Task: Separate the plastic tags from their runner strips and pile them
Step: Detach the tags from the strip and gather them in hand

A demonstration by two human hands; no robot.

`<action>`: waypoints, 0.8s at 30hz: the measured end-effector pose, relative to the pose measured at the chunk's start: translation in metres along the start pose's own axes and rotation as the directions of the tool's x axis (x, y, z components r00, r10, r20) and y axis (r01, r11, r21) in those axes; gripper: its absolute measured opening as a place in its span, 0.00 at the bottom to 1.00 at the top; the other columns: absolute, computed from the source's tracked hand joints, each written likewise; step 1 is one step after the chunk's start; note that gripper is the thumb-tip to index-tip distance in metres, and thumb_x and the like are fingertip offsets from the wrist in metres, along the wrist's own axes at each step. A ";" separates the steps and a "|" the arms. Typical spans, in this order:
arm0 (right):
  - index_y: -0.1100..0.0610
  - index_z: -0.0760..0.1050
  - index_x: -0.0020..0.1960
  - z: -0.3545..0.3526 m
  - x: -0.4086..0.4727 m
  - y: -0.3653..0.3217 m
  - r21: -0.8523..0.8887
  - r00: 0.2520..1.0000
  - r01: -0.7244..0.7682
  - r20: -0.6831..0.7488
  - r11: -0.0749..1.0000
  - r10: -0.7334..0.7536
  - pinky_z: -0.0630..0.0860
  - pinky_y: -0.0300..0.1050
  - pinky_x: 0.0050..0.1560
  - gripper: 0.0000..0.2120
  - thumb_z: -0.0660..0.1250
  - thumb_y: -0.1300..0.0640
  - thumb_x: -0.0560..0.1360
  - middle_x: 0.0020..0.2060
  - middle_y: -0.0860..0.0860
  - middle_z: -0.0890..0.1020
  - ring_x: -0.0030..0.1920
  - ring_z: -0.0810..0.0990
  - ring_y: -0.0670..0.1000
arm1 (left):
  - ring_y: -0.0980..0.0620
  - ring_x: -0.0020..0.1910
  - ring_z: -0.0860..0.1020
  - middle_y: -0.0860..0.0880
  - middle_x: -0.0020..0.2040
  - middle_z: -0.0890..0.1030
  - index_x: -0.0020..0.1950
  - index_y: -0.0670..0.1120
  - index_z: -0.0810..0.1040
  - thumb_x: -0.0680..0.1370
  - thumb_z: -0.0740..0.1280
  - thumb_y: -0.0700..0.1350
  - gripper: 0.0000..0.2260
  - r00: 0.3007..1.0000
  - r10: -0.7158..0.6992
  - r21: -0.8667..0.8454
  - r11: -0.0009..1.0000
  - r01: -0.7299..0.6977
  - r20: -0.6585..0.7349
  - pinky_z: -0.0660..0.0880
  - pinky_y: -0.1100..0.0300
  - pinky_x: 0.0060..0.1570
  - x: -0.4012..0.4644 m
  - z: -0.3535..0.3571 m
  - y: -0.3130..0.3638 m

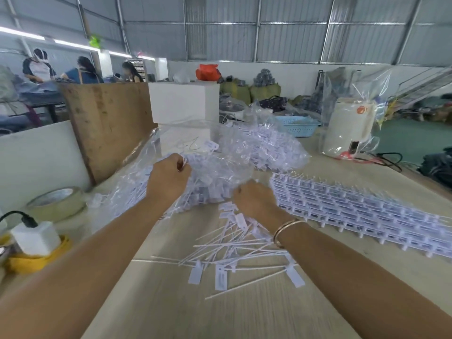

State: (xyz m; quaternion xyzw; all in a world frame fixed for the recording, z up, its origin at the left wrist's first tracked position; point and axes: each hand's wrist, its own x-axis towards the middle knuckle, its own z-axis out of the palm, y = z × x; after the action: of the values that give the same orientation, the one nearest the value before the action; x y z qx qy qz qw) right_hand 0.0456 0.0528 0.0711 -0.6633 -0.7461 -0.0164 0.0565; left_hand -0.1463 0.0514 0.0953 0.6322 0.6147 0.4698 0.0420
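A loose pile of separated white plastic tags (234,248) with long thin tails lies on the pale table in front of me. Tags joined to their runner strips (354,209) lie in a flat stack to the right. A clear plastic bag (220,165) full of more tag strips sits beyond my hands. My left hand (168,178) has its fingers curled on the bag's plastic and a white piece at its top. My right hand (254,200) is curled at the bag's lower right edge, just above the pile; what it grips is hidden.
A roll of tape (57,204) and a white charger (36,237) on a yellow item lie at the left. A brown board (107,128) and white box (183,101) stand behind. A blue basket (297,126) and bagged white appliance (349,128) sit at the back right. Several people work far left.
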 end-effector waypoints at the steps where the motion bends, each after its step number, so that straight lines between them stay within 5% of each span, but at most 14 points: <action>1: 0.57 0.72 0.62 0.003 0.013 0.009 -0.013 1.000 -0.004 -0.012 1.000 0.004 0.68 0.55 0.62 0.17 0.51 0.54 0.80 0.60 0.58 0.73 0.62 0.71 0.61 | 0.54 0.28 0.65 0.51 0.28 0.67 0.31 0.49 0.62 0.78 0.62 0.44 0.17 1.000 0.000 0.001 1.000 0.000 0.000 0.63 0.59 0.29 0.000 0.000 0.000; 5: 0.58 0.64 0.70 0.034 0.034 0.022 0.084 0.980 -0.036 0.196 0.996 0.018 0.62 0.60 0.67 0.20 0.51 0.52 0.80 0.69 0.59 0.67 0.67 0.64 0.64 | 0.53 0.29 0.65 0.51 0.29 0.67 0.32 0.49 0.62 0.78 0.62 0.44 0.16 1.000 0.010 0.000 1.000 -0.010 0.013 0.64 0.57 0.32 -0.001 0.002 -0.002; 9: 0.51 0.53 0.74 0.052 0.022 0.011 0.067 0.985 0.065 0.155 0.996 -0.074 0.62 0.61 0.64 0.25 0.56 0.58 0.79 0.69 0.60 0.65 0.66 0.65 0.65 | 0.53 0.29 0.65 0.51 0.29 0.67 0.32 0.49 0.62 0.78 0.63 0.44 0.16 0.999 0.019 0.000 1.000 -0.019 0.029 0.64 0.57 0.33 -0.002 0.004 -0.002; 13: 0.52 0.61 0.71 0.046 -0.005 -0.014 0.165 0.965 -0.033 0.261 0.986 -0.011 0.63 0.56 0.63 0.21 0.50 0.46 0.80 0.66 0.62 0.69 0.64 0.68 0.64 | 0.53 0.29 0.67 0.51 0.29 0.68 0.32 0.49 0.63 0.78 0.62 0.44 0.16 0.998 0.024 -0.001 1.000 -0.024 0.066 0.64 0.57 0.32 -0.008 0.007 0.004; 15: 0.57 0.72 0.63 0.030 -0.018 -0.021 0.192 0.958 -0.090 0.286 0.977 0.032 0.67 0.51 0.60 0.30 0.44 0.38 0.79 0.61 0.59 0.76 0.62 0.72 0.60 | 0.51 0.31 0.68 0.50 0.30 0.70 0.33 0.49 0.65 0.78 0.62 0.44 0.14 0.993 0.049 0.023 0.998 -0.052 0.110 0.65 0.57 0.34 -0.013 0.006 0.007; 18: 0.57 0.74 0.61 0.010 -0.016 -0.012 0.002 0.990 0.045 0.137 0.999 -0.045 0.70 0.52 0.62 0.20 0.48 0.50 0.80 0.61 0.58 0.76 0.60 0.73 0.61 | 0.51 0.34 0.71 0.51 0.32 0.72 0.37 0.48 0.69 0.78 0.62 0.44 0.10 0.973 0.084 0.074 0.992 -0.102 0.216 0.65 0.59 0.34 -0.018 0.000 0.006; 22: 0.55 0.66 0.71 0.011 -0.006 0.018 0.117 0.945 0.132 0.286 0.984 -0.161 0.65 0.48 0.67 0.20 0.53 0.59 0.80 0.71 0.56 0.66 0.69 0.66 0.57 | 0.50 0.48 0.75 0.49 0.47 0.78 0.49 0.46 0.76 0.76 0.66 0.43 0.03 0.898 0.151 0.068 0.978 -0.196 0.414 0.70 0.62 0.43 -0.027 -0.009 0.005; 24: 0.54 0.68 0.70 0.020 -0.013 0.028 0.056 0.927 0.228 0.293 0.972 -0.234 0.65 0.51 0.67 0.19 0.51 0.58 0.81 0.69 0.55 0.68 0.68 0.68 0.57 | 0.48 0.59 0.72 0.47 0.59 0.75 0.61 0.45 0.74 0.75 0.69 0.44 0.15 0.834 0.233 0.117 0.936 -0.331 0.500 0.68 0.56 0.57 -0.036 -0.013 0.006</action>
State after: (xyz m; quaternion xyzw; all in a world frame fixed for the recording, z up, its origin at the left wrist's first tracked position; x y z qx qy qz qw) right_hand 0.0738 0.0454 0.0486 -0.5650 -0.8191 0.0847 -0.0518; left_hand -0.1429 0.0140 0.0870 0.8134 0.5284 0.2361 0.0592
